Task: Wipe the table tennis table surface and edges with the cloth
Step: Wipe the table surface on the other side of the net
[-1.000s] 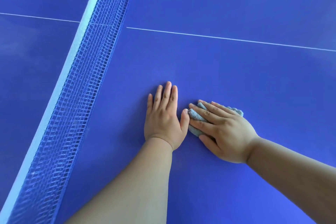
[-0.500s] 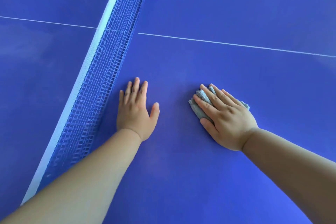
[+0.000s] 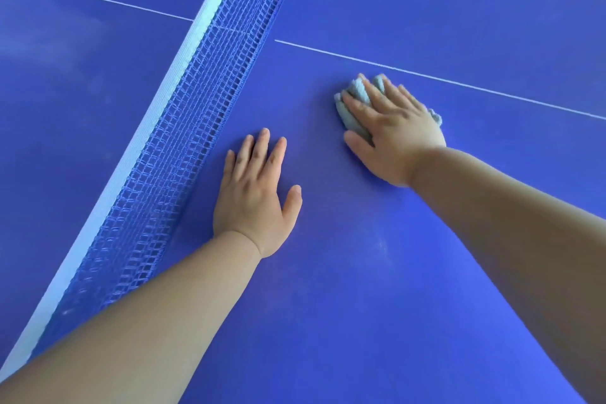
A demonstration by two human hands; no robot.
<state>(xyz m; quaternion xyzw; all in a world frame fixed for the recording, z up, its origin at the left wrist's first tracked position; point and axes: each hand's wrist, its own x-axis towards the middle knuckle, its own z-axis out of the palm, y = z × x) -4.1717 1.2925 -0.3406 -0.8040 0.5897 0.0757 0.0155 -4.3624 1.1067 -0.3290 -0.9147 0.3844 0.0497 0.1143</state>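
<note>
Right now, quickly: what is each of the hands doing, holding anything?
Left hand: open, flat on the table, holding nothing.
Right hand: open, fingers pressing the grey cloth onto the table.

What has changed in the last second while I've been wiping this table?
The right hand has slid the cloth away from you, close to the white line, and apart from the left hand, which it was touching. The left hand has shifted towards the net. Unchanged: the right hand presses flat on the cloth, and the left lies flat on the table.
</note>
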